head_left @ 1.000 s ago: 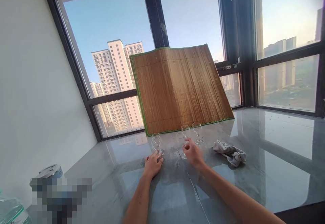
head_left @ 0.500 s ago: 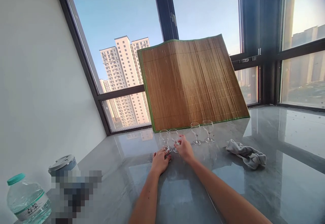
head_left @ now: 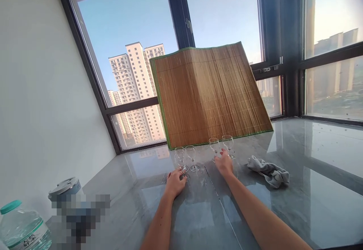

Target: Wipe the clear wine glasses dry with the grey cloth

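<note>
Several small clear stemmed wine glasses stand on the grey marble-look surface. My left hand (head_left: 175, 182) is low on the surface, fingers curled at the foot of a near glass in the left group; its fingertips partly cover the foot. Behind it stand a left wine glass (head_left: 179, 152) and, just to its right, another wine glass (head_left: 190, 152). My right hand (head_left: 224, 163) has its thumb and fingers closed about the lower stem of a wine glass (head_left: 214, 144) in the right pair. The other glass of that pair, a wine glass (head_left: 227, 142), stands close behind the fingers.
A bamboo mat (head_left: 210, 95) with green edging leans against the window behind the glasses. A crumpled grey cloth (head_left: 268, 171) lies to the right. At the left are a water bottle (head_left: 25, 227) with a green cap and a lidded container (head_left: 66, 187), partly blurred out.
My right hand has left the glass in the left group and moved right to the right pair. My left hand stays by the left glasses. The view has shifted slightly.
</note>
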`<state>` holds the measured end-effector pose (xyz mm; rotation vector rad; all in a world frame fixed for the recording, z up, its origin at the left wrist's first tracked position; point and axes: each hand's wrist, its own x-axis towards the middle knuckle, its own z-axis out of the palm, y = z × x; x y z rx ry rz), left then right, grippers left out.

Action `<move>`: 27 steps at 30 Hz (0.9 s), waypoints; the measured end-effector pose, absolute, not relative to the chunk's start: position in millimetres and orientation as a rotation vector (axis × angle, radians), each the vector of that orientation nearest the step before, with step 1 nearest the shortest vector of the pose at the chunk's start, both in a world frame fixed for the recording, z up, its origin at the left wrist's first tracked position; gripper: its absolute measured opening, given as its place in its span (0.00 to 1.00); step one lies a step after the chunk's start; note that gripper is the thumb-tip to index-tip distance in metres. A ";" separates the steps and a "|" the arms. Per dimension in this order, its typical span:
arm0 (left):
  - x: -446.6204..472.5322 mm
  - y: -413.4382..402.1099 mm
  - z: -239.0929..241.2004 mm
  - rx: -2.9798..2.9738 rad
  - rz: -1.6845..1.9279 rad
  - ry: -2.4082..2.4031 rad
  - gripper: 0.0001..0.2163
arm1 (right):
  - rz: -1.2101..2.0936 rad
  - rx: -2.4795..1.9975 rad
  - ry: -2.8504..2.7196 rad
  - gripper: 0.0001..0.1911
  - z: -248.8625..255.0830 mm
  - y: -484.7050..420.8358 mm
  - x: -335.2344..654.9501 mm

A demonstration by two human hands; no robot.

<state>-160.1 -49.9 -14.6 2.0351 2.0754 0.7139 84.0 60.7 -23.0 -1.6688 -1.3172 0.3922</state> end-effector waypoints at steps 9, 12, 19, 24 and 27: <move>-157.2 -53.2 -7.9 2.011 0.751 2.085 0.13 | 0.475 -1.626 -1.471 0.14 -22.6 59.3 82.3; -158.2 -51.7 -7.7 2.036 0.758 2.058 0.11 | 0.504 -1.574 -1.545 0.10 -20.5 49.8 76.3; -159.9 -49.8 -9.7 2.077 0.777 2.035 0.09 | 0.633 -1.324 -1.739 0.04 -21.6 32.4 41.5; -161.3 -48.2 -12.6 2.114 0.786 2.042 0.09 | 0.672 -1.210 -1.801 0.04 -22.1 26.9 30.7; -161.8 -46.9 -13.6 2.143 0.782 2.029 0.09 | 0.689 -1.176 -1.825 0.04 -21.8 26.6 29.7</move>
